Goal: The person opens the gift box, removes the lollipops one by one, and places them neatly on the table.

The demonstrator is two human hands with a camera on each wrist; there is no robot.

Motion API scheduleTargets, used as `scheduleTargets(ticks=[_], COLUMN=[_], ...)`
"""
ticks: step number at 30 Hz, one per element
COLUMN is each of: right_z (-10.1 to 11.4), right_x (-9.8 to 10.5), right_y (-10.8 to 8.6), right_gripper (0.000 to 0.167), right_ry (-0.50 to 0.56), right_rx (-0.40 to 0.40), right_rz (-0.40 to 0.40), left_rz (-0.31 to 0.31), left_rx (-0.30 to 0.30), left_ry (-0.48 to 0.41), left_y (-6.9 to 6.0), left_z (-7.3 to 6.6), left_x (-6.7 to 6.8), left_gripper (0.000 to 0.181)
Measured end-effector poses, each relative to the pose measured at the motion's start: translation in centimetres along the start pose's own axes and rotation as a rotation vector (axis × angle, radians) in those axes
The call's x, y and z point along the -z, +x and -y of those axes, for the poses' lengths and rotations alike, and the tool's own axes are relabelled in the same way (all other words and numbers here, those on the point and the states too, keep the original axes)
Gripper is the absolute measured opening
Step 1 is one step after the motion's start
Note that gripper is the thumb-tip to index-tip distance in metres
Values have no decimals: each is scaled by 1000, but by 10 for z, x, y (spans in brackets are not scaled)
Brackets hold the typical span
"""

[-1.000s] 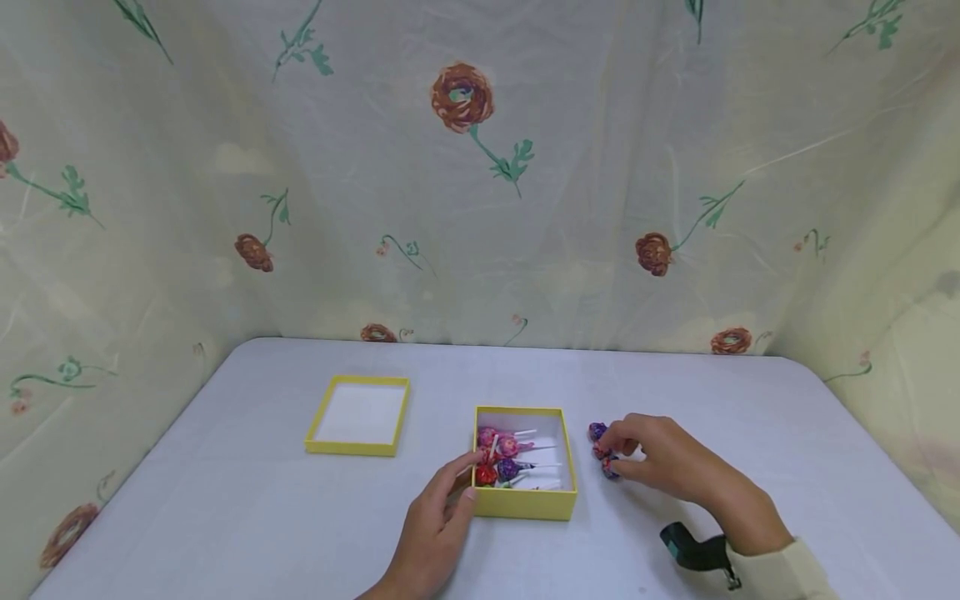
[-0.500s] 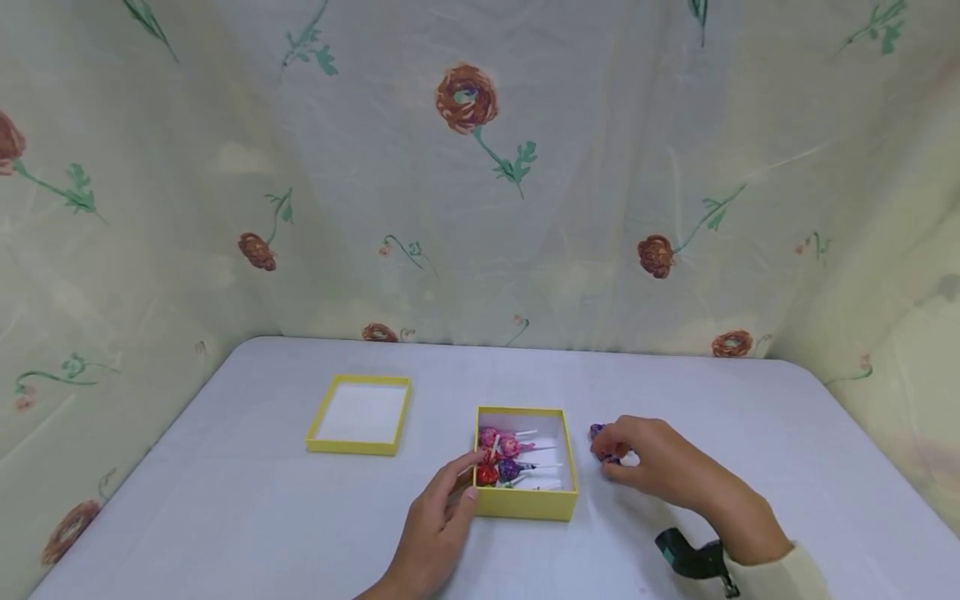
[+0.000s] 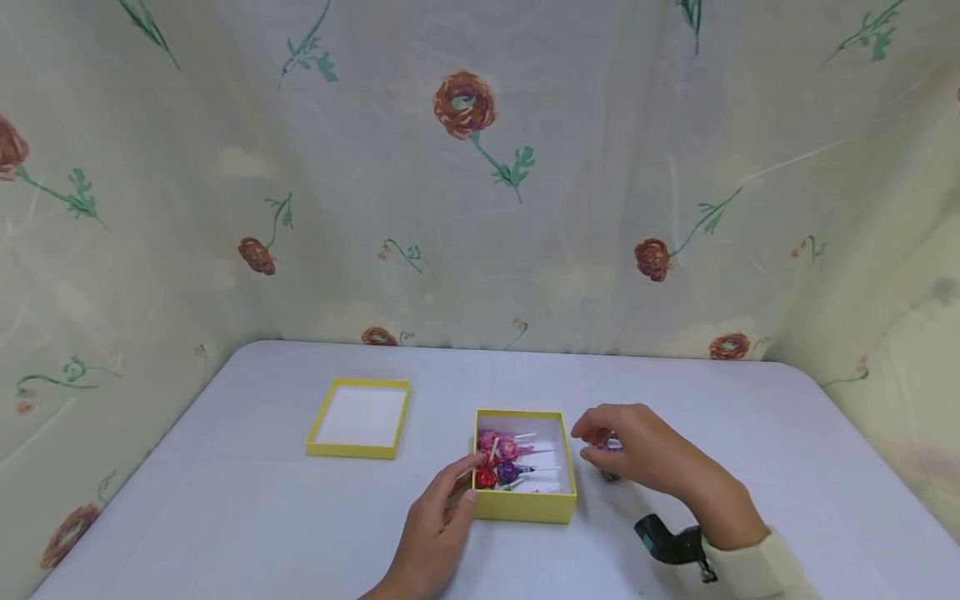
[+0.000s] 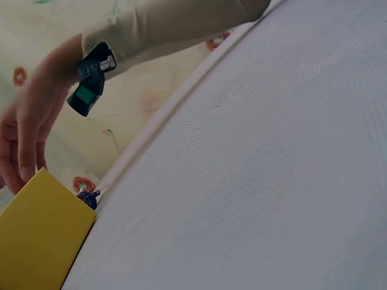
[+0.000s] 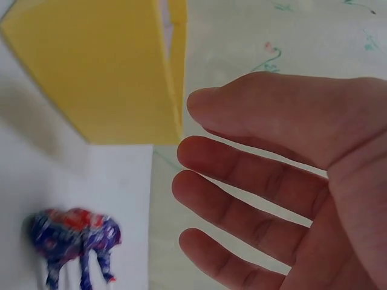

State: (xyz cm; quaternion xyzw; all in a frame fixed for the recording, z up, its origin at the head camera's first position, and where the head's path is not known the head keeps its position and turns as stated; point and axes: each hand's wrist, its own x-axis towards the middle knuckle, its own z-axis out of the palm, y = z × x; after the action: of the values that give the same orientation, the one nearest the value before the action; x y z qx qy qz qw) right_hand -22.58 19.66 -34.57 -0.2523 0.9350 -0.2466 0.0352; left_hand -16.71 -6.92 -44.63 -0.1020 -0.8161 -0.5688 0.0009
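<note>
**Yellow box with lollipops inside and beside it, two hands attending**

Head view. Yellow box (image 3: pixel 525 506), lidless, on a white table. Wrapped lollipops (image 3: pixel 507 450) within, heads crowded along its left side, most sticks pointing right. Yellow lid (image 3: pixel 352 452), hollow side up, well left of the box. My left hand (image 3: pixel 431 525): relaxed fingers laid on the box's left rim, thumb at the near left corner, no tight hold. My right hand (image 3: pixel 656 450): just right of the box, fingers loosely bent, thumb apart. Loose lollipops (image 3: pixel 613 444), right of the box, partly hidden beneath that hand.

Left wrist view. The box's outer wall; my right hand beyond it, fingertips hanging near its upper edge, contact not determinable. One dark-wrapped loose lollipop just past the box's corner.

Right wrist view. My right fingers spaced apart, nothing visible between them. The loose lollipops, blue, purple and red, lie clustered apart from the box; count unclear. Handling, as I judge it: light, heads hard and round, wrappers slick and inclined to roll, sticks thin and fairly stiff. Best pinched at the head or gathered neck. The box, probably light card, would slide if nudged; steady it by the left wall.
</note>
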Motion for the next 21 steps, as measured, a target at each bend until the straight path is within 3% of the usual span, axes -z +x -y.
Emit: scheduleTargets(ticks=[6,16,21], right_z=[12,23,27], right_x=[1,-15,-23], right_y=[8,24,32], right_gripper=[16,16,16], right_ry=[1,19,30], right_rx=[41,26,89], right_rz=[-15,-22,-39], left_rz=[-2,1,6], left_rx=[-5,-9,-9], left_ry=[-1,7,8], left_y=[0,0,0], left_z=[0,-1,-1], left_x=[0,0,1], left_gripper=[39,38,39])
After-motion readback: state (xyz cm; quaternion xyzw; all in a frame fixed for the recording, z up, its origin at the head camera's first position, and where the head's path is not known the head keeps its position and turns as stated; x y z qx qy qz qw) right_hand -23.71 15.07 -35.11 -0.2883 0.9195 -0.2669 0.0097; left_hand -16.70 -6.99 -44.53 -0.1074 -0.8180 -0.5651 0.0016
